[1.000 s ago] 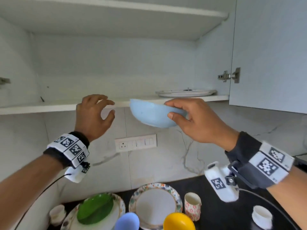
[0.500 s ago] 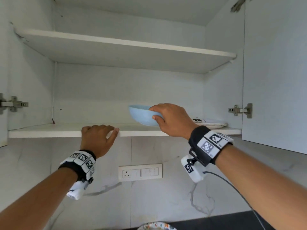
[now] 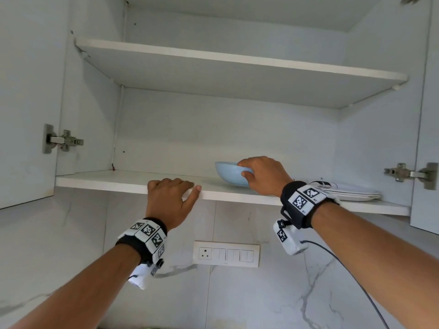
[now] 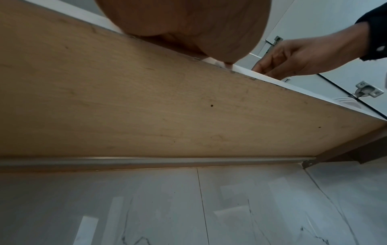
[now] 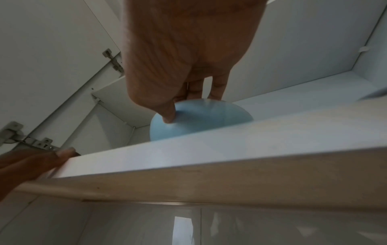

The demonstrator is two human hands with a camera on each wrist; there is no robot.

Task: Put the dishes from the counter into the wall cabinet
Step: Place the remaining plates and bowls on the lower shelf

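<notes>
A second ago the pale blue round plastic bowl hung in the air in front of the white lower cabinet shelf, below its edge. Half a second ago it was level with the shelf and just over its front. Now it is well inside the wall cabinet, sitting low on the lower cabinet shelf, a little to the left of the stack of white flat plates that lies at the shelf's right end. Whether its base bears fully on the board cannot be told, though the head view suggests it touches.

The right hand has followed it in and still pinches the near rim: the thumb presses the outer wall and the other fingers hook over the rim into the bowl, seen plainly in the right wrist view.

The left hand has come up from free air to the front edge of the same shelf, left of the bowl; its fingers lie curled over the edge and the thumb is stretched along the lip, holding no dish.

For the task this means one bowl is as good as stowed. What is left for it, by my reckoning, is only to let go of the rim and draw the hand out without dragging the bowl back toward the edge.
</notes>
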